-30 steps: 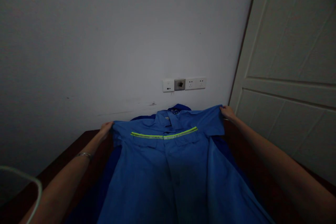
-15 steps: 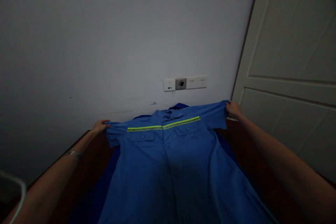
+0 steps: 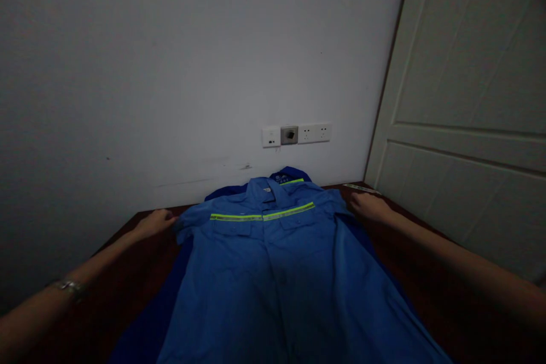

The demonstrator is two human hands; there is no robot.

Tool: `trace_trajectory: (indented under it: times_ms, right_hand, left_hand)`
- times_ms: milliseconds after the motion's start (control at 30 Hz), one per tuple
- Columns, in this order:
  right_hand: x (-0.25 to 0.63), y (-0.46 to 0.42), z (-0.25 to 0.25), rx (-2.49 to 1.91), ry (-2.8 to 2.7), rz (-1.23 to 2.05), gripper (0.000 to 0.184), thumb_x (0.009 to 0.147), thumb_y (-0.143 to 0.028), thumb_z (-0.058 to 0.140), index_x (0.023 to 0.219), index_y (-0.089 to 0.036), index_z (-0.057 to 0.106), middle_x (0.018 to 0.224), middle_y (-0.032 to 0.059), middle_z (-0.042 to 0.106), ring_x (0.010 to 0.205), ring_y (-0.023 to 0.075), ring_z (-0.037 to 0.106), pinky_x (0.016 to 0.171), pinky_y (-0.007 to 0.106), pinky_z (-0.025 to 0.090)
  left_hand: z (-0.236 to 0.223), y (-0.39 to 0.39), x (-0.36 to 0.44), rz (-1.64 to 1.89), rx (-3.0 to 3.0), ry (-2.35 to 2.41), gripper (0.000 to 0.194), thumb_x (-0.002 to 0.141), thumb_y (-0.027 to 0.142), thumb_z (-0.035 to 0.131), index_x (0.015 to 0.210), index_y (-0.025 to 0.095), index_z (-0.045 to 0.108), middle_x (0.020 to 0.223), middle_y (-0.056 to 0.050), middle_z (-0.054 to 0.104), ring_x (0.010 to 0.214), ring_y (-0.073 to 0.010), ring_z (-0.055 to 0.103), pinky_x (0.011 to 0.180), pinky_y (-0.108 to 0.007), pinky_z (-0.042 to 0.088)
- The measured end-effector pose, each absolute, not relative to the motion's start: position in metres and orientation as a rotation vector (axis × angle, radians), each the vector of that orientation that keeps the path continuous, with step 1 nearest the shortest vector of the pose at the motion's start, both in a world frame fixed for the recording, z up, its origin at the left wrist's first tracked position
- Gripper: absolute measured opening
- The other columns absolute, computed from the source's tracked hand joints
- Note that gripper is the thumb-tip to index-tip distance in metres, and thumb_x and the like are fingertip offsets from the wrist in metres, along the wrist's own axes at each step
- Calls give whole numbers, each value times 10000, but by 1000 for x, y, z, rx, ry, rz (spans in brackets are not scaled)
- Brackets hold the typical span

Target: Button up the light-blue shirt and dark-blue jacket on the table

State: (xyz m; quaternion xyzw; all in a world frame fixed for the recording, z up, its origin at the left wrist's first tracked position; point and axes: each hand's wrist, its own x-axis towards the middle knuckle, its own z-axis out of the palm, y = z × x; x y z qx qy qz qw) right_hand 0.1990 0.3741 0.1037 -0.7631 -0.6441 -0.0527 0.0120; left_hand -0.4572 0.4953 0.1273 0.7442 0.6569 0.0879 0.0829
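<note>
A light-blue short-sleeved work shirt (image 3: 239, 273) with a yellow-and-grey reflective stripe lies front up, its collar toward the wall. My left hand (image 3: 156, 223) is closed at the end of the left-side sleeve, fingertips against the cloth. At the opposite sleeve, my right hand (image 3: 370, 206) has its fingers curled in at the cuff; the fingertips are partly hidden in the dim light. Beneath the shirt lies a darker blue garment (image 3: 147, 318), showing along both sides and above the collar, where it has a yellow stripe and small white print.
The garments rest on a dark reddish-brown table (image 3: 123, 276) pushed against a pale wall (image 3: 170, 68). Several sockets and switch plates (image 3: 314, 133) sit low on the wall. A white panelled door (image 3: 464, 119) stands at the right, with a thin pale strip (image 3: 362, 188) near it.
The shirt has come down flatter, and its sleeves, stretched taut before, are now slack. Both hands have lowered. More of the dark garment shows behind the collar.
</note>
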Motion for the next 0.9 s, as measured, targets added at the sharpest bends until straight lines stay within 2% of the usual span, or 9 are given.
trace_trajectory:
  times_ms: [133,233,300,467,633,700,900]
  right_hand:
    - [170,319,93,-2257,-2209,-100,443,869,-483,312,909,-147,597,880,144,638,790,249,629,644,315,445]
    - [153,284,85,-2210,-2291,-47,596,823,-621,284,788,-133,624,827,162,638,747,263,631,627,328,457]
    - [145,266,82,-2211,-2316,-57,630,795,-655,306,761,-120,637,822,181,638,748,280,631,638,344,463]
    - [138,233,71,-2228,-2351,-64,491,816,-530,398,787,-114,657,830,188,649,745,289,638,637,357,469]
    - [140,219,62,-2246,-2319,32,357,875,-313,334,862,-131,642,863,159,647,778,258,642,647,330,459]
    - [145,217,59,-2248,-2260,103,370,890,-302,305,862,-127,630,863,155,647,791,251,641,655,319,452]
    - [186,206,45,-2214,-2073,247,383,909,-321,294,818,-109,600,832,156,649,775,227,641,653,278,435]
  left_hand:
    - [111,445,-437,58,1988,1728,522,642,655,476,697,145,574,642,-78,622,443,-178,545,350,-236,368]
    - [96,406,-418,21,1803,1600,551,610,689,501,726,154,559,696,-88,639,391,-158,542,297,-219,355]
    - [88,386,-407,42,1695,1562,561,594,693,522,748,155,554,714,-95,639,394,-165,559,289,-218,368]
    - [72,366,-390,227,1492,1686,570,554,665,582,797,152,529,605,-57,592,384,-184,558,281,-221,355]
    - [55,368,-392,400,1518,1631,548,534,691,568,666,164,503,360,43,405,270,-100,369,276,-189,232]
    - [51,367,-397,445,1506,1567,542,502,691,589,599,172,470,337,60,359,269,-75,309,287,-187,203]
    - [56,358,-410,522,1487,1533,548,456,671,631,509,171,413,380,45,376,299,-51,276,304,-190,159]
